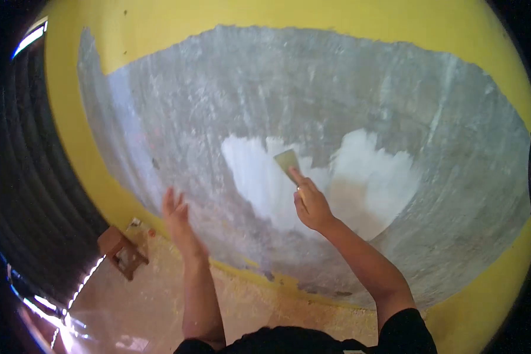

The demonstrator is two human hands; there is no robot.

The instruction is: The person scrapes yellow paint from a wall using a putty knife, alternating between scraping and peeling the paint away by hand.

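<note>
My right hand (314,206) grips a flat scraper (287,160), its blade against or close to the wall at the white patch. The white coating (253,177) covers part of the bare grey wall (336,76), with a second white area (380,171) to the right. A beige, duller spot (348,194) lies between them. My left hand (180,221) is raised at the lower left in front of the wall, fingers apart, with nothing in it.
Yellow paint (159,29) borders the grey area. A brown stool (121,251) stands at the lower left on the tan floor (159,295). Dark corrugated sheeting (35,165) rises along the left side. Small debris lies beside the stool.
</note>
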